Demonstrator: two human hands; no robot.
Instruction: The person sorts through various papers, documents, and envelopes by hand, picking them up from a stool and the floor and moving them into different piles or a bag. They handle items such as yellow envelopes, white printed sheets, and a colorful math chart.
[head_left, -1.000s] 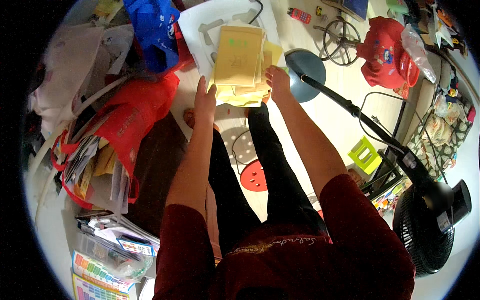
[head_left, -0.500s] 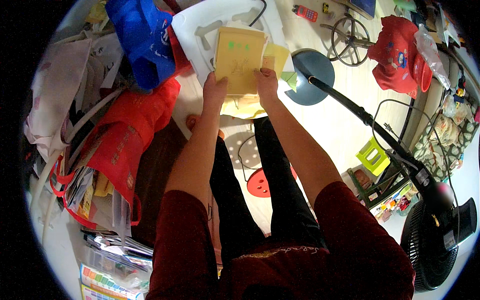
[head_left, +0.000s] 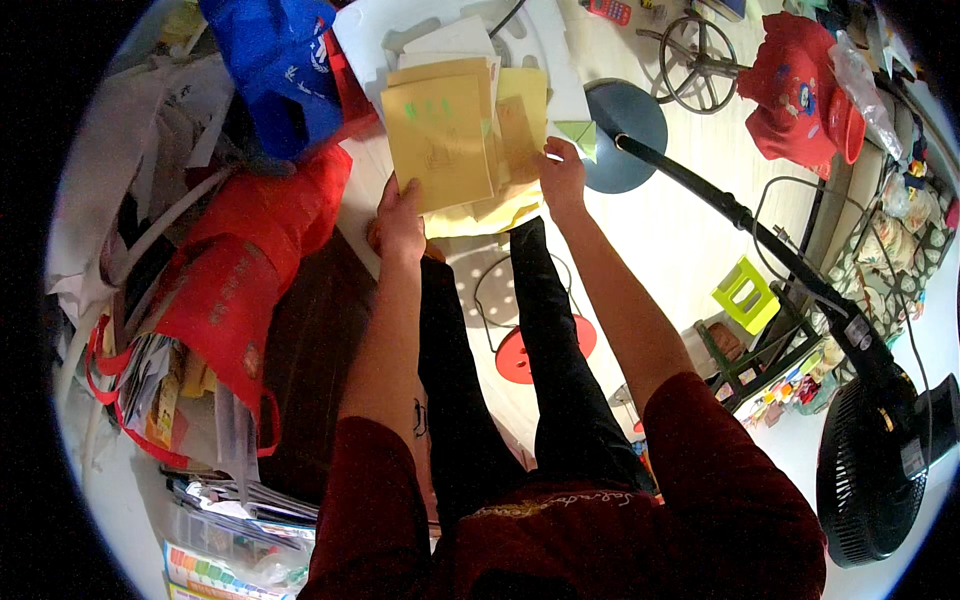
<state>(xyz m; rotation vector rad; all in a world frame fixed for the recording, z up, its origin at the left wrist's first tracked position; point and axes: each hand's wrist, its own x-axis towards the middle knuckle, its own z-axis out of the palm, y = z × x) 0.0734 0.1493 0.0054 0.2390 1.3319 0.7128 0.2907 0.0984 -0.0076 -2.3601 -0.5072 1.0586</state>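
Observation:
My left hand [head_left: 402, 220] is closed on the lower left corner of a tan paper-covered notebook [head_left: 440, 150], thumb on top. Green marks and a faint drawing show on its cover. More tan and white papers [head_left: 450, 40] stick out behind its top edge. To the right of the notebook is a yellowish paper sheet or cover [head_left: 522, 120], partly hidden by it. Beside that sheet's right edge is my right hand [head_left: 564, 178], fingers bent and a little apart, with nothing visible in them. Crumpled yellow paper [head_left: 480, 218] lies below the notebook.
White moulded foam [head_left: 365, 35] lies beneath the papers. At left are a blue bag [head_left: 275, 75] and a red bag [head_left: 225, 270] stuffed with papers. A black fan [head_left: 870, 480] with a long pole and round base [head_left: 625, 150] stands right. A red stool [head_left: 515, 358] is between my legs.
The notebook has moved left and lower with my left hand and tilted slightly. My right hand has let go of it and shifted right, uncovering more of the yellowish sheet.

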